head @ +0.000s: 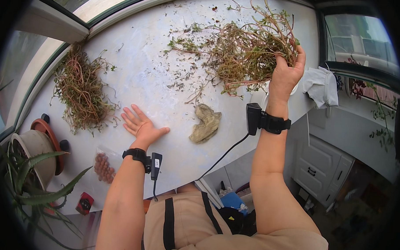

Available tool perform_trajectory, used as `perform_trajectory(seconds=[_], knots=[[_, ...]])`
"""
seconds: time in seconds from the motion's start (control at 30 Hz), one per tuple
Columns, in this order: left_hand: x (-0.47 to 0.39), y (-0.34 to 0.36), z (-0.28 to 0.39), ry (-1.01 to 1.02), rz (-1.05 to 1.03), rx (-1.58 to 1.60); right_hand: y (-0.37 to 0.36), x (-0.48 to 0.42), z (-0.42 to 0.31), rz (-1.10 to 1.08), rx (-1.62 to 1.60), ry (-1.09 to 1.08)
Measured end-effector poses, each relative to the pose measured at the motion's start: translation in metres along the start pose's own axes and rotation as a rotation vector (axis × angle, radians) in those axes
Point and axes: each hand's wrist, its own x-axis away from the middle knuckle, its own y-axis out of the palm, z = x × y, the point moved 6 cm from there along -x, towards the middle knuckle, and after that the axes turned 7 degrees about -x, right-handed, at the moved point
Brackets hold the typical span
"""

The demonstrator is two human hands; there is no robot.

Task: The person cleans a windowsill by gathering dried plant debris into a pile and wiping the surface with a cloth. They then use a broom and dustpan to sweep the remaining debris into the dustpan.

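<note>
At the right of the white tabletop, my right hand (287,73) grips the edge of a tangled heap of leafy plant stems (245,54), thumb on the near side and some fingers hidden behind the stems. My left hand (142,124) holds nothing, its fingers spread and palm up over the table. A second bundle of dried stems (84,91) lies to the left of that hand, close to the window frame. Between my two hands rests a crumpled tan cloth or glove (205,123). Leaf crumbs (183,75) are scattered left of the heap.
A clear bag of reddish-brown round pieces (104,168) lies by my left forearm. Beyond it stand a potted aloe-like plant (37,152) and a small red box (84,203). A white cloth (321,87) hangs at the right. Windows border the table (172,160).
</note>
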Motion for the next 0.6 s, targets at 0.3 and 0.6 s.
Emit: perform_trajectory(seconds=[0.3, 0.6], knots=[[0.001, 0.0, 0.001, 0.021, 0.018, 0.012, 0.011, -0.024, -0.061, -0.036, -0.291, 0.128], [0.0, -0.001, 0.0, 0.006, -0.008, 0.011, 0.008, -0.037, -0.114, 0.009, -0.324, 0.084]])
